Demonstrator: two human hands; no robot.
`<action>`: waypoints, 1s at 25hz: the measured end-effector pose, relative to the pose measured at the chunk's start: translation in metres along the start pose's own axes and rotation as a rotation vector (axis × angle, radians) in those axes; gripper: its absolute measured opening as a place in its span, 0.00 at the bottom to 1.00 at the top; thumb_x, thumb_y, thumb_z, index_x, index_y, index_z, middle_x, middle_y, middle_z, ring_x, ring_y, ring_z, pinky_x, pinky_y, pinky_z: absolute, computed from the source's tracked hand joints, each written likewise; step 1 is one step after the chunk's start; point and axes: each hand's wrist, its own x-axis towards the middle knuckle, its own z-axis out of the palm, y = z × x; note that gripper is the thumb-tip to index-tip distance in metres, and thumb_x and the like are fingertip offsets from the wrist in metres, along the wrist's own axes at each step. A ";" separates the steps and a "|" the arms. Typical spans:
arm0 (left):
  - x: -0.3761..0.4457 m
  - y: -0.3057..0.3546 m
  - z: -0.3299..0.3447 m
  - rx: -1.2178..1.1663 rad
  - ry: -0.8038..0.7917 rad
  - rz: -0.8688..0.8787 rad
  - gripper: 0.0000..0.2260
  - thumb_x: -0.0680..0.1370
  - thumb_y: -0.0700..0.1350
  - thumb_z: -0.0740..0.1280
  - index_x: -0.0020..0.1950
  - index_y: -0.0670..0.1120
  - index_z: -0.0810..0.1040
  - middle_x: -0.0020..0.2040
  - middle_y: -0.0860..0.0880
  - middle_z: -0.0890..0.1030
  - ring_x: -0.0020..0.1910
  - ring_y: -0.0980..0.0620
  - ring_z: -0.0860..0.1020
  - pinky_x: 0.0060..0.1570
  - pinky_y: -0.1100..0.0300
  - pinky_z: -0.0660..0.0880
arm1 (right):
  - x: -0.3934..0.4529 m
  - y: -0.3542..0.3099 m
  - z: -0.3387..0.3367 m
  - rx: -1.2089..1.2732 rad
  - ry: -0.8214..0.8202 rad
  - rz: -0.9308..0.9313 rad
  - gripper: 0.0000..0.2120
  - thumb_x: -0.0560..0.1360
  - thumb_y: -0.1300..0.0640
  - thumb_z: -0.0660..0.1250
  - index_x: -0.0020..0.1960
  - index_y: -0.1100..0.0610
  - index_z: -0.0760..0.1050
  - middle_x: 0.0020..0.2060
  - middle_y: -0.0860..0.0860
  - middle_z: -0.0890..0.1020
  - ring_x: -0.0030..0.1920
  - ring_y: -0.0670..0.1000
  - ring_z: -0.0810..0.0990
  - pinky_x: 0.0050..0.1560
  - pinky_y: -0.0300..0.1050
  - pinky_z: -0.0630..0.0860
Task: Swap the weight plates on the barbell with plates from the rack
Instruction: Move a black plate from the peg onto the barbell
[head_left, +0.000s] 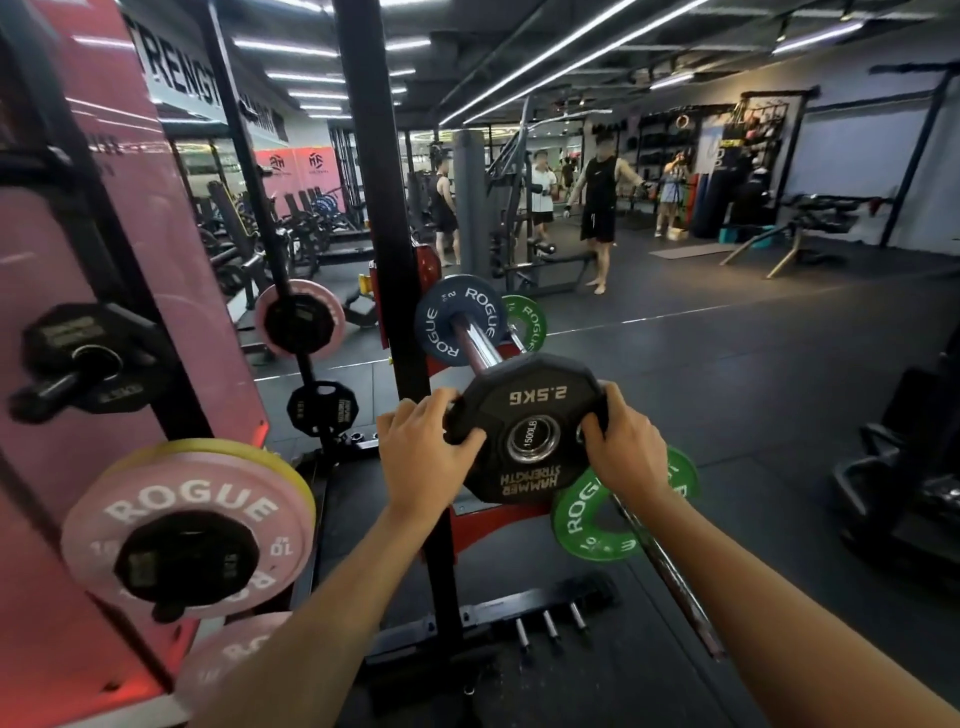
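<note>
A black 2.5 kg plate (524, 410) sits at the near end of the chrome barbell sleeve (480, 351), whose end cap shows in the plate's hole. My left hand (423, 449) grips the plate's left edge. My right hand (621, 449) grips its right edge. Further up the sleeve a blue Rogue plate (441, 325) is on the bar, with a small green plate (532, 319) behind it. Below my right hand a larger green Rogue plate (582, 519) sits on a second bar (670, 571) lying on the floor.
The rack upright (384, 260) stands just left of the sleeve. On my left, storage pegs hold a pink Rogue plate (192, 499) and small black plates (83, 353). Three short pegs (550, 626) stick up from the rack base. Several people stand far across the dark rubber floor (727, 374).
</note>
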 end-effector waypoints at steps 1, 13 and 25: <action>0.001 0.000 0.001 0.013 0.001 -0.020 0.15 0.67 0.49 0.76 0.50 0.50 0.77 0.37 0.56 0.79 0.38 0.53 0.75 0.47 0.56 0.65 | 0.003 0.001 0.001 0.006 -0.008 -0.005 0.14 0.78 0.55 0.60 0.63 0.51 0.68 0.43 0.55 0.82 0.41 0.63 0.80 0.36 0.50 0.72; -0.012 0.008 -0.002 0.055 -0.069 -0.124 0.21 0.73 0.59 0.67 0.61 0.50 0.74 0.51 0.53 0.80 0.51 0.53 0.77 0.55 0.50 0.71 | 0.024 0.022 -0.001 0.048 -0.078 -0.196 0.21 0.74 0.42 0.62 0.64 0.48 0.67 0.51 0.50 0.81 0.45 0.57 0.81 0.38 0.45 0.69; -0.004 0.022 -0.012 0.212 -0.061 -0.133 0.30 0.72 0.71 0.64 0.59 0.48 0.74 0.52 0.48 0.79 0.53 0.47 0.77 0.51 0.48 0.73 | 0.028 0.029 -0.009 0.002 -0.066 -0.267 0.30 0.74 0.30 0.58 0.67 0.49 0.64 0.55 0.55 0.77 0.55 0.57 0.77 0.41 0.52 0.77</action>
